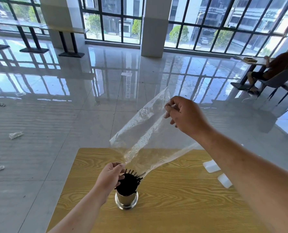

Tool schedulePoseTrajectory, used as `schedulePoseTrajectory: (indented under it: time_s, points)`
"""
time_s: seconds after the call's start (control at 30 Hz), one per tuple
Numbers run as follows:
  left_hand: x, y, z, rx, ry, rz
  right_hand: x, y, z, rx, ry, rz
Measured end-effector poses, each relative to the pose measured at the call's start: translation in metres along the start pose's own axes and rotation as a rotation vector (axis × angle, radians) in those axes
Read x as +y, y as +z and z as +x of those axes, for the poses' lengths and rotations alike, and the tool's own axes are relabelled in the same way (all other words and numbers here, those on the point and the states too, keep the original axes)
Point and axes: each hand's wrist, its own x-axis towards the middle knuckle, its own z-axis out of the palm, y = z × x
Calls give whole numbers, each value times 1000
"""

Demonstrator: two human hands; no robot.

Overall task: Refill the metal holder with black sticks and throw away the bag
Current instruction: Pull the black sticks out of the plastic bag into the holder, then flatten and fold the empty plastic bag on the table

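Observation:
A shiny metal holder (pixel 126 200) stands upright on the wooden table (pixel 173 190), packed with black sticks (pixel 129 181) whose tips fan out above its rim. A clear plastic bag (pixel 145 130) stretches slantwise above it and looks empty. My left hand (pixel 109 178) pinches the bag's lower end right beside the stick tips. My right hand (pixel 185 115) is raised higher and to the right, pinching the bag's upper end.
Two white flat pieces (pixel 211 166) lie at the table's right edge. Crumpled scraps (pixel 15 135) litter the glossy tiled floor on the left. A seated person (pixel 274 68) is at a table at the far right. Windows and pillars stand beyond.

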Motion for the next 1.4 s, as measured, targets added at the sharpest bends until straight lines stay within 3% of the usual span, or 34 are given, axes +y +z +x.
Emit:
schedulePoseTrajectory:
  time_s: [0.5, 0.8, 0.93, 1.1, 1.23, 1.4]
  points:
    - [50, 13, -5, -21, 145, 154, 29, -63, -4, 222, 98, 190]
    - [101, 29, -18, -36, 94, 5, 41, -71, -22, 433, 284, 669]
    - [123, 41, -22, -246, 83, -209, 49, -52, -33, 390, 416, 1022]
    - [150, 48, -25, -227, 172, -413, 62, -26, -43, 311, 538, 1230]
    - [167, 39, -23, -101, 269, -368, 75, -18, -52, 206, 634, 1137]
    - [193, 32, -28, 21, 425, -253, 87, -13, -65, 39, 777, 844]
